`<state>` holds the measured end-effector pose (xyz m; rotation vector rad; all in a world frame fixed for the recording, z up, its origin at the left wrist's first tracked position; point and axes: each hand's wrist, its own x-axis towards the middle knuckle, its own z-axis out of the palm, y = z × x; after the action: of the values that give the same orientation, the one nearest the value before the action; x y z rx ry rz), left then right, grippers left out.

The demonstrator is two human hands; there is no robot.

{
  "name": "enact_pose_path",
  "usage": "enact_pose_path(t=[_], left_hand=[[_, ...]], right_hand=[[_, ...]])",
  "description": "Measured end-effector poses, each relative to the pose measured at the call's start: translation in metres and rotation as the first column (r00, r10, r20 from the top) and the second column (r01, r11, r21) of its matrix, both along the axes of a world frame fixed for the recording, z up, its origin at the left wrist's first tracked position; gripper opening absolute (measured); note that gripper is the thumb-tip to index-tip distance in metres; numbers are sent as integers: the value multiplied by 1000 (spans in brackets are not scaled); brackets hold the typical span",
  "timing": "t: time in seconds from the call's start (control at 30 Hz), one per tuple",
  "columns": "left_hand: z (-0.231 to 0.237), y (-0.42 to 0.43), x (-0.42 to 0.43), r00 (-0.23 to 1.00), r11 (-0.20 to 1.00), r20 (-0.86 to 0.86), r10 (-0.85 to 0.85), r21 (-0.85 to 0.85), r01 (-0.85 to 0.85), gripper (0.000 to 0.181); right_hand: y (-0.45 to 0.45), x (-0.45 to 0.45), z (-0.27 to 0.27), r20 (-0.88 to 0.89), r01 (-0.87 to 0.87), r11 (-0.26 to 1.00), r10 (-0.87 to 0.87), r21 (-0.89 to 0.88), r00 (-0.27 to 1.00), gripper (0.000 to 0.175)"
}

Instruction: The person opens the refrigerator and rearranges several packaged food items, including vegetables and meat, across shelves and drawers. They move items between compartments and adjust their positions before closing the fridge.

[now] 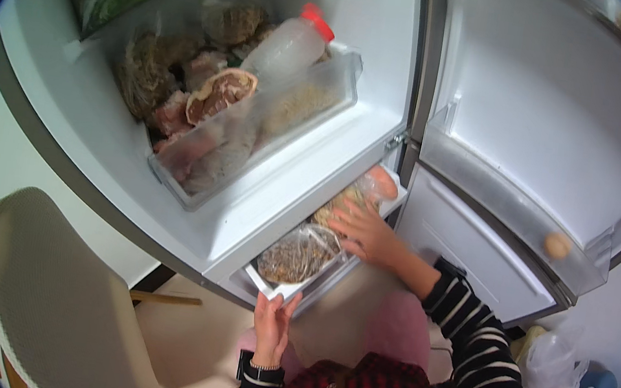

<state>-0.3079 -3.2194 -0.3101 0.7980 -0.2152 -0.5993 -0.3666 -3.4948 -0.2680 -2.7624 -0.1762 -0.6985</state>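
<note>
A white freezer drawer [260,275] is pulled partly out of the refrigerator's lower compartment. My left hand [271,322] holds its front left corner. Inside the drawer, a clear plastic bag of brown dried food [293,256] lies at the near end. My right hand [367,235] rests with fingers spread on another bag of pale brown food [332,209], partly covering it. Beyond that hand, at the drawer's right end, sits a pinkish-orange item [382,181] in clear wrap.
Above, a clear bin [251,150] holds raw meat [221,97], bagged food and a red-capped plastic bottle [289,51]. The open refrigerator door [537,107] stands right, an egg [557,245] in its shelf. A chair [70,291] is at left; plastic bags [552,377] lie lower right.
</note>
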Motion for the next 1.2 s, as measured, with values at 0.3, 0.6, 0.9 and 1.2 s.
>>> enact_pose_path(t=[0.3,0.6,0.9,1.2], left_hand=[[6,-4,-6,999,1000,40,24,4,-24,27],[-15,-10,-21,974,990,178,141,-30,-138,30],[-20,-24,-1,933,977,324,157,86,-194,36],[-4,-25,-10,937,815,286,200,482,-321,63]], right_hand=[[18,-26,3,132,21,1000,-19,-11,991,48],[26,6,1,279,241,947,-295,213,914,51],[12,46,-7,422,262,933,-347,247,837,32],[43,10,-46,347,257,778,-515,573,784,48]])
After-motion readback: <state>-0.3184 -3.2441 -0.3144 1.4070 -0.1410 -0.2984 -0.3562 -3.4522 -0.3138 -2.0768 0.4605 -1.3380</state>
